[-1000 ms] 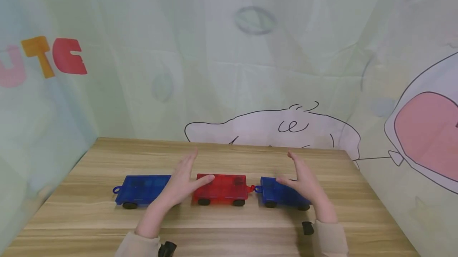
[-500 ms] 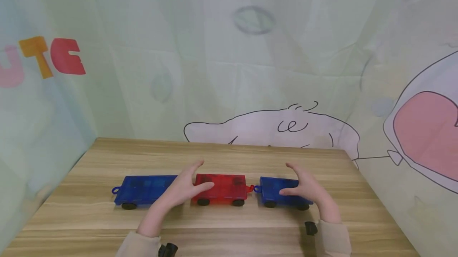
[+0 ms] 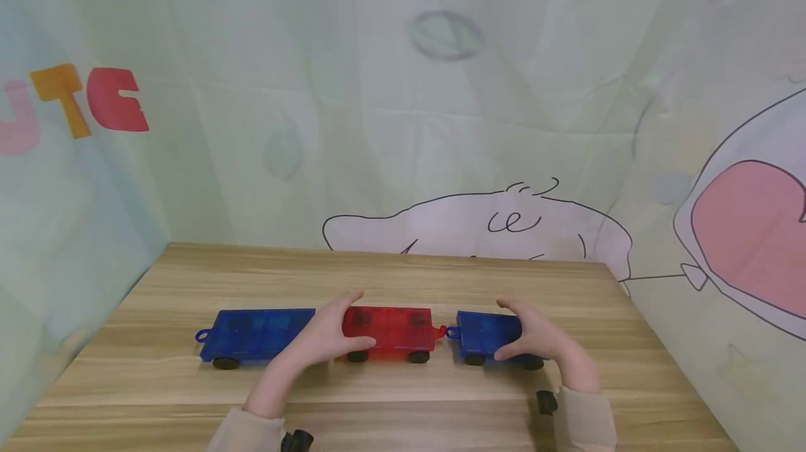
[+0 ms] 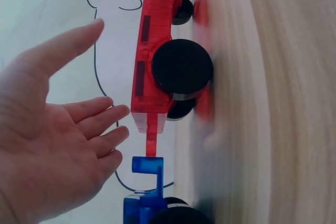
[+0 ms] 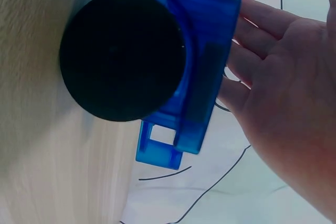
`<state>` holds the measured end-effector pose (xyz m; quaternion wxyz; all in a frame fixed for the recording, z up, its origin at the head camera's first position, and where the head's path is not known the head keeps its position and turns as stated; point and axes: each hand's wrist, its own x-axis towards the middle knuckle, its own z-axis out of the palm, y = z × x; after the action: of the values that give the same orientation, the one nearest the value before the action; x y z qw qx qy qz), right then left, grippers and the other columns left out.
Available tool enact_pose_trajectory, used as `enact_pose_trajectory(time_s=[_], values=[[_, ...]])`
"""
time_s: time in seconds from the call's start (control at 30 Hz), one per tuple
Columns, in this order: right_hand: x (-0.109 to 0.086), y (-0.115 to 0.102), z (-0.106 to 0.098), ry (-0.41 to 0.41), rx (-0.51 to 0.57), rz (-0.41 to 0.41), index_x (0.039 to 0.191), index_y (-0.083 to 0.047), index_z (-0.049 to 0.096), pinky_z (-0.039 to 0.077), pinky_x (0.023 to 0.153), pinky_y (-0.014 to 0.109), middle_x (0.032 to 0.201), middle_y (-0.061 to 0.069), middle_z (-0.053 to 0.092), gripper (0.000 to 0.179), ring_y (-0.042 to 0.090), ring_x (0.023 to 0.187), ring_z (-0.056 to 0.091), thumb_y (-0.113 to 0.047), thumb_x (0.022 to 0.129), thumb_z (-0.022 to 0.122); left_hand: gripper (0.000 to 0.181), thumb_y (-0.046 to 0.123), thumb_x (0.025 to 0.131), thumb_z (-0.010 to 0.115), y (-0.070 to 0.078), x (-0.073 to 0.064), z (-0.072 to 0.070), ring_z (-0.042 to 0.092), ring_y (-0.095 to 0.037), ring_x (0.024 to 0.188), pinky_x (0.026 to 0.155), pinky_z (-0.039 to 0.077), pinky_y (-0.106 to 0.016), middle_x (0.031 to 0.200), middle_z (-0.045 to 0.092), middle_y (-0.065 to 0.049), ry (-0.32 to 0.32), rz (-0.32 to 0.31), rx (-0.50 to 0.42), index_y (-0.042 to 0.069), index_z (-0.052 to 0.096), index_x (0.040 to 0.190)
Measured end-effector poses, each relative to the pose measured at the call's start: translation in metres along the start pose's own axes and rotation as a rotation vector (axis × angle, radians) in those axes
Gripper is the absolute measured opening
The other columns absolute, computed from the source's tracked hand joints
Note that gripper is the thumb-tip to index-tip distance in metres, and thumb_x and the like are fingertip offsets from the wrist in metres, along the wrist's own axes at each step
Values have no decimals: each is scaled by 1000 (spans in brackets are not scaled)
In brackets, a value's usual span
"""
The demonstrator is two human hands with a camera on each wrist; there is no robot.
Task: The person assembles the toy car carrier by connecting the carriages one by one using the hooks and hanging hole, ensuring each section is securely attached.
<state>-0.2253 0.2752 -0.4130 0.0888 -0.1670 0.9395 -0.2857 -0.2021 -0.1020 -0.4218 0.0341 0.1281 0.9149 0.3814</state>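
Three toy train cars with black wheels stand in a row: a long blue car [image 3: 252, 333], a red car [image 3: 399, 329] and a shorter-looking blue car [image 3: 481, 332]. My left hand [image 3: 321, 334] is at the red car's left end, thumb on the near side. In the left wrist view its fingers are spread, apart from the red car [image 4: 152, 51]. My right hand [image 3: 543, 335] curves round the right blue car from above; whether it touches is unclear. In the right wrist view its fingers [image 5: 249, 59] lie behind the blue car, partly hidden.
All of the cars stand on a wood-grain table [image 3: 403, 403]. A printed curtain [image 3: 378, 123] hangs behind the table and at its sides. The red car's hook [image 3: 440, 332] meets the right blue car's ring [image 3: 453, 332]; whether they are linked is unclear.
Both hands have lowered toward the cars, fingers bending more. The left hand has shifted slightly right, and the right thumb has dropped to the near side of its blue car. The cars stay put.
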Motion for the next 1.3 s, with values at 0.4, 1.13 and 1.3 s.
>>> enact_pose_trajectory(time_s=[0.4, 1.13, 1.3], values=[[1, 1, 2, -54, 31, 42, 141, 7, 43, 35, 107, 64, 144, 29, 44, 96, 47, 132, 42, -25, 64, 91, 88, 21, 70, 87, -4, 0, 3, 44, -40, 134, 106, 40, -59, 145, 50, -19, -40, -28, -49, 1, 44, 144], [2, 7, 4, -78, 2, 41, 140, -2, 48, 38, 103, 66, 142, 27, 47, 88, 47, 128, 46, -18, 64, 89, 86, 14, 72, 86, -12, 2, 5, 42, -41, 135, 110, 35, -59, 145, 48, -20, -42, -7, -81, -1, 43, 145], [1, 6, 4, -78, -9, 41, 139, -3, 49, 39, 102, 65, 141, 27, 48, 86, 45, 126, 47, -18, 64, 89, 86, 15, 71, 87, -12, 1, 5, 42, -41, 135, 110, 36, -59, 145, 49, -20, -41, -7, -77, -1, 43, 144]])
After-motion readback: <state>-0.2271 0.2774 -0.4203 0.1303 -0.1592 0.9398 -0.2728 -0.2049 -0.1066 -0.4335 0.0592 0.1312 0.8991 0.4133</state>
